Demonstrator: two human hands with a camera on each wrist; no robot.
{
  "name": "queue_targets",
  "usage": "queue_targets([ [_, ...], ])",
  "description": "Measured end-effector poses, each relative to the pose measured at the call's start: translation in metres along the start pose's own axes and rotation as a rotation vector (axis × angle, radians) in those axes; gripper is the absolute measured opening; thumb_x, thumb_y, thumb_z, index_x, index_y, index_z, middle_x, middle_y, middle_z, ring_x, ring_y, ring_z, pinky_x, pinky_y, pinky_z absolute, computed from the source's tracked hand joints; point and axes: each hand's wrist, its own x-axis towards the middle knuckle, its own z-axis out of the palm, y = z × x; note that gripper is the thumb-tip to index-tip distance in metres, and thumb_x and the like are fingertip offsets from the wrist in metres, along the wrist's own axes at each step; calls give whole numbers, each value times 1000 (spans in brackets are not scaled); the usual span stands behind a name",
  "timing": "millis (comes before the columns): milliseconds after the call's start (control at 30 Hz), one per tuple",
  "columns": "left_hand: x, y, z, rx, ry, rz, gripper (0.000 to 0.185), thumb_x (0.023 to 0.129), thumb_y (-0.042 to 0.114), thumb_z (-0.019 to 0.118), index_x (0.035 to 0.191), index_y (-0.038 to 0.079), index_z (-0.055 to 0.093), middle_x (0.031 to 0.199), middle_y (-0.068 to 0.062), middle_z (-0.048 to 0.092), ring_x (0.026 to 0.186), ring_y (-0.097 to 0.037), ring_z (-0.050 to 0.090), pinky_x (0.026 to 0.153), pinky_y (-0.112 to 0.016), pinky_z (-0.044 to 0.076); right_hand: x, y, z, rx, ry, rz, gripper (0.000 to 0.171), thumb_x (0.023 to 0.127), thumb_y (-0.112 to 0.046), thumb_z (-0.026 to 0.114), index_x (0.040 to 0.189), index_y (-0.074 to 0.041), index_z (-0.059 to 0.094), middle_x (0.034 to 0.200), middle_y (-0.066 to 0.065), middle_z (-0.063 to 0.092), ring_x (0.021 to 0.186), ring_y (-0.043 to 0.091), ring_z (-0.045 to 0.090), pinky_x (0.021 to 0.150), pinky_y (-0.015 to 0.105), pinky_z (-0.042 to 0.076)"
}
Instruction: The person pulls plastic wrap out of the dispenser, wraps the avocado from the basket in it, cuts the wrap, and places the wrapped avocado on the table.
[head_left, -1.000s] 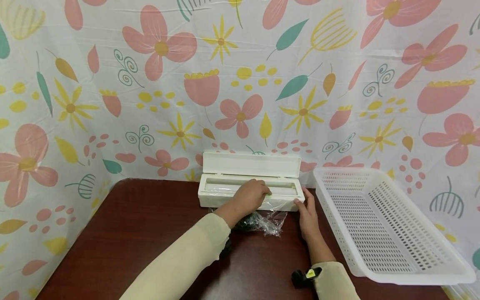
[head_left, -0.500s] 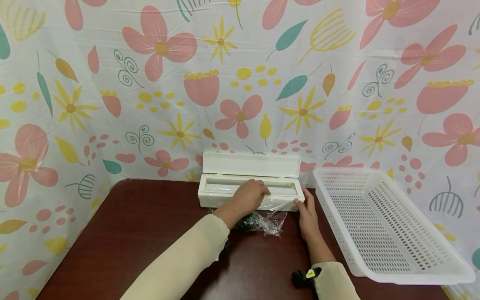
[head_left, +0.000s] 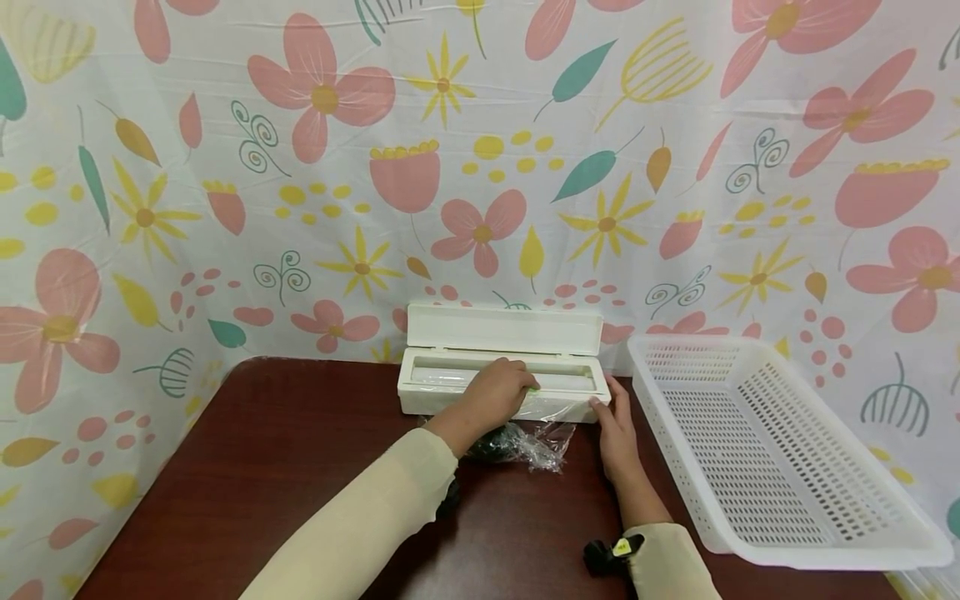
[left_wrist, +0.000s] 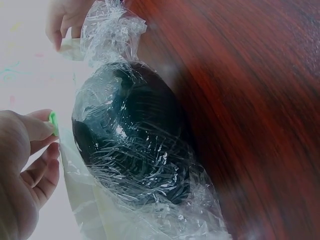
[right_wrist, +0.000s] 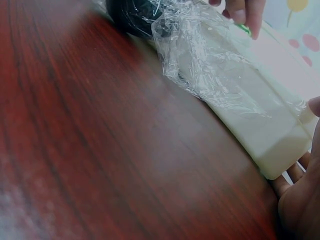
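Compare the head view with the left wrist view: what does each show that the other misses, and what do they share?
Only the head view shows the white dispenser box's raised lid, the perforated white basket and the flowered backdrop. Only the left wrist view shows plainly the dark round object inside the cling film, and the small green tab pinched by the left hand. Both show the wrapped bundle, the wooden table and both hands, the right hand at the box's end.

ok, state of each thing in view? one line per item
wrap dispenser: lid open, upright at the back.
green slider: pinched by left hand.
cling film: drawn out over the dispenser's front, still attached.
dark bowl: on the table, wrapped in film.
right hand: fingers straight, steadying the dispenser's right end.
white basket: upright, nothing visible inside.
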Motion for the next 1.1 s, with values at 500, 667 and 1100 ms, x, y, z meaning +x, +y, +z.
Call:
queue_targets([
  [500,-1,-3,-1,10,22,13,28,106,14,52,119,20,76,113,3,72,104,-16,66,95,-27,53,-1,-3,1,-9,6,8,54,108,-18,45,159,-11,27,159,10,33,129,7,38,98,7,31],
  [667,-1,-4,0,11,21,8,29,106,13,50,119,20,76,113,3,72,104,-16,67,97,-28,53,-1,-3,0,1,-7,19,55,108,-19,45,160,-12,25,159,9,33,129,7,38,98,8,32],
  [1100,-4,-6,-1,-17,19,-1,30,106,12,51,119,20,76,113,2,72,104,-17,66,96,-27,53,0,-2,1,6,-11,5,56,108,-17,45,159,-8,24,160,14,31,129,6,38,97,7,33],
])
